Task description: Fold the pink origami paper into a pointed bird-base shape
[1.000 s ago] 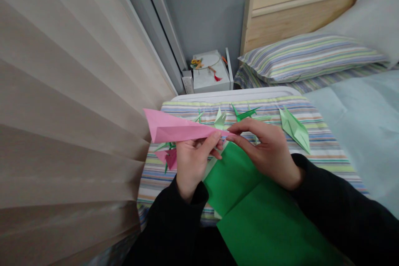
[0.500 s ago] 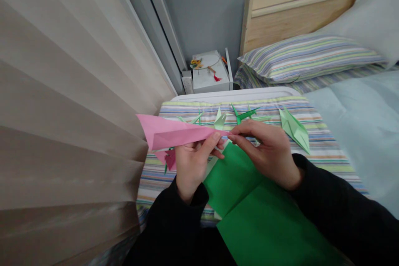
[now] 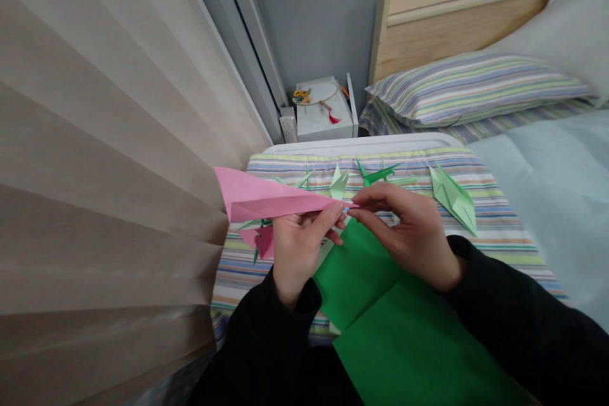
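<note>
Left hand (image 3: 302, 254) pinching, fingers curling; right hand (image 3: 404, 235) pinching just beside it; black sleeves (image 3: 518, 311) covering forearms, elbows spreading outward.

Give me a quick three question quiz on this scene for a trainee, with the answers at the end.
1. What colour is the large paper sheet below the hands?
2. True or false: the pleated beige shade is to the right of the folded pink paper in this view.
3. Fill in the blank: the hand nearer the pale green origami figure is the ____ hand.

Key: 1. green; 2. false; 3. right hand.
</note>
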The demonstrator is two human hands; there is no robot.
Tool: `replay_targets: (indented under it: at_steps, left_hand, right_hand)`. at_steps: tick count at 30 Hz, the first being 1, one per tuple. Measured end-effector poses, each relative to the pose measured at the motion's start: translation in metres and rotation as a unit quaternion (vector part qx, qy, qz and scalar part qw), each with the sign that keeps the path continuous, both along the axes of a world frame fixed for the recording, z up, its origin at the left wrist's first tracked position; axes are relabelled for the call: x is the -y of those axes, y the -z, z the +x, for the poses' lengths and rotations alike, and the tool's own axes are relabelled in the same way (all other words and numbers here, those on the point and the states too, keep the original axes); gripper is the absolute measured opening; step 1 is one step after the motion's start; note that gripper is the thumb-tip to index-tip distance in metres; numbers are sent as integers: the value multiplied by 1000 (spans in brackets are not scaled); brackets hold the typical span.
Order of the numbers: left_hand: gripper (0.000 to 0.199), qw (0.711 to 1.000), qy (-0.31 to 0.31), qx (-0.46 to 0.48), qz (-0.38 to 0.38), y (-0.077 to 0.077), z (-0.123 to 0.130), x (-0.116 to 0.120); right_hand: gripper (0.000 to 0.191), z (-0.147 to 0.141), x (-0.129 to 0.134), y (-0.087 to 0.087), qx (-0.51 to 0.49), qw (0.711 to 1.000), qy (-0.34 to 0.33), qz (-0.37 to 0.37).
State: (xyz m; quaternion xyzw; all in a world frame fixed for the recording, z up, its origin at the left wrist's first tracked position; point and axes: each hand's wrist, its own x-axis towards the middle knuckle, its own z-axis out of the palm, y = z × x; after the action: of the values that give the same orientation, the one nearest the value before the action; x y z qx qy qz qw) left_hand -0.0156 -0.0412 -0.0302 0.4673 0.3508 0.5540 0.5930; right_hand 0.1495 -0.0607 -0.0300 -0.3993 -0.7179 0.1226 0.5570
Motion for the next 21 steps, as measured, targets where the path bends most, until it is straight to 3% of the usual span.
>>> replay_targets:
  at_steps: [16,21]
  left_hand:
    - [10,1000,3,11,-3,2,-2,0]
    - [12,1000,2,8,-2,1,-2,2]
  right_hand:
    - [7,3,1,3,81,993,17,87]
    - [8,2,1,0,64,994,13,88]
